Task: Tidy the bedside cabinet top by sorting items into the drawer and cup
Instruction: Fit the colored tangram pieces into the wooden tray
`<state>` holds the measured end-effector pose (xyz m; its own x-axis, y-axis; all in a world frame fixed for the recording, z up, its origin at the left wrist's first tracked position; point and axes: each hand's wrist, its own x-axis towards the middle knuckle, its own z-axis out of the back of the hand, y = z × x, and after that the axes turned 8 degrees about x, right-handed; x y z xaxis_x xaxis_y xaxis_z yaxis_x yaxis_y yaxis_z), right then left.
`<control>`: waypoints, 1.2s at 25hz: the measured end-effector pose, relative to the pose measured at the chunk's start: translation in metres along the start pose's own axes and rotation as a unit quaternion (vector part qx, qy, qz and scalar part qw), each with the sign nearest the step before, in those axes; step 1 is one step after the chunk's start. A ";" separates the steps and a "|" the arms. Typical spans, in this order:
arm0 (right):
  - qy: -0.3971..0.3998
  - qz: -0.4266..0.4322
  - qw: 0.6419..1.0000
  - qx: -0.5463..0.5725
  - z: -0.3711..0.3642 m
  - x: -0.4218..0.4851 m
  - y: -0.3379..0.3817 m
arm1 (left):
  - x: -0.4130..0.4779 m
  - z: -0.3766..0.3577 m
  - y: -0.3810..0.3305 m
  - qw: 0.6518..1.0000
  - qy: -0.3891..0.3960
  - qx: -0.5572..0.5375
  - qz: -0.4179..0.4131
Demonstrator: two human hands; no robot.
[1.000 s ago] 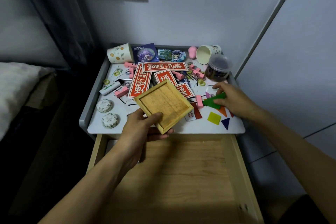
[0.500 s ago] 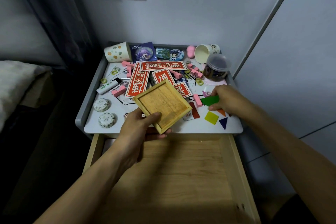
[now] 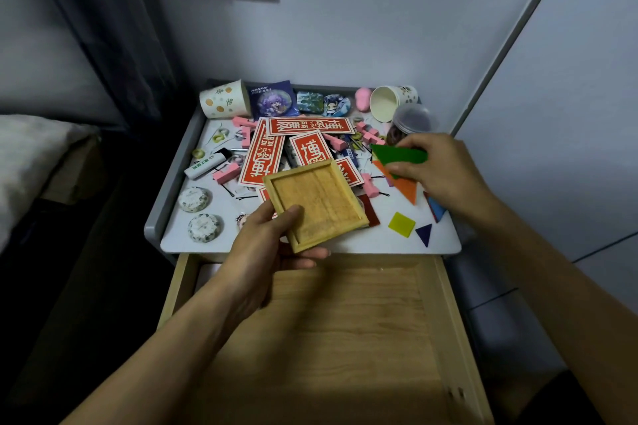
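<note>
Lifted since half a second ago, the green piece (image 3: 400,156) now sits clear of the counter (image 3: 310,241) in the right hand (image 3: 438,172), where before it lay low against the surface; the orange piece (image 3: 405,188) under it shows more fully.

From the head view, the right hand pinches the green piece between thumb and fingers, above the counter's right side, just in front of the clear jar (image 3: 412,122). The left hand (image 3: 266,245) grips a wooden tray (image 3: 316,202) by its near corner, thumb on top and fingers beneath, tilted over the counter's front edge. Below both, the drawer (image 3: 331,338) stands open, its wooden floor bare where visible.

On the counter, a yellow square (image 3: 401,224) and a dark blue triangle (image 3: 424,234) lie near the front right, well apart from the tray. Red cards (image 3: 262,157) spread across the middle among pink blocks (image 3: 226,173). One paper cup (image 3: 224,103) lies at the back left, another (image 3: 390,106) on its side at the back right. Two round tins (image 3: 194,199) sit near the left rim.
</note>
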<state>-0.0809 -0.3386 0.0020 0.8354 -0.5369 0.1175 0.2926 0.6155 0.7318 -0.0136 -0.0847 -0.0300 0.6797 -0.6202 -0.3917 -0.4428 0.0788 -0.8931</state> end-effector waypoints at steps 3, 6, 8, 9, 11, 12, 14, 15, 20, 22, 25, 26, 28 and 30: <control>0.100 0.058 0.986 0.117 -0.008 -0.020 0.031 | -0.002 -0.003 0.000 1.000 0.020 0.006 0.006; 0.185 0.097 0.972 0.109 -0.023 -0.031 0.044 | -0.005 -0.004 0.001 0.999 0.042 0.028 0.007; 0.220 0.114 0.966 0.075 -0.030 -0.034 0.047 | -0.006 -0.004 0.000 0.998 0.057 0.032 0.008; 0.236 0.114 0.963 0.066 -0.032 -0.035 0.047 | -0.006 -0.003 0.000 0.998 0.060 0.031 0.009; 0.268 0.108 0.955 0.060 -0.036 -0.036 0.047 | -0.007 -0.003 -0.002 0.998 0.061 0.031 0.012; 0.283 0.111 0.951 0.061 -0.037 -0.036 0.047 | -0.007 -0.002 -0.002 0.998 0.059 0.035 0.012; 0.300 0.118 0.942 0.095 -0.036 -0.035 0.046 | -0.007 -0.002 -0.003 0.998 0.052 0.043 0.010; 0.298 0.110 0.939 0.130 -0.035 -0.034 0.045 | -0.006 -0.001 -0.003 0.998 0.049 0.045 0.010; 0.151 0.037 0.949 0.274 -0.028 -0.029 0.040 | -0.005 0.002 0.001 0.998 0.035 0.061 -0.008; 0.131 0.035 0.946 0.294 -0.028 -0.030 0.039 | -0.005 0.003 0.002 0.998 0.028 0.060 -0.015; 0.130 0.048 0.938 0.318 -0.025 -0.031 0.040 | -0.003 0.003 0.002 0.997 0.023 0.065 -0.017; 0.138 0.043 0.931 0.336 -0.023 -0.031 0.041 | -0.003 0.003 0.002 0.997 0.018 0.068 -0.017; 0.174 0.012 0.905 0.387 -0.021 -0.031 0.040 | -0.003 0.004 0.002 0.997 0.003 0.079 -0.022; 0.206 -0.015 0.887 0.413 -0.019 -0.029 0.040 | -0.002 0.005 0.001 0.995 -0.010 0.097 -0.036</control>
<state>-0.0852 -0.2876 0.0153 0.9820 -0.1846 -0.0405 0.0186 -0.1190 0.9927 -0.0130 -0.0795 -0.0311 0.7174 -0.6144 -0.3285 -0.2739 0.1849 -0.9438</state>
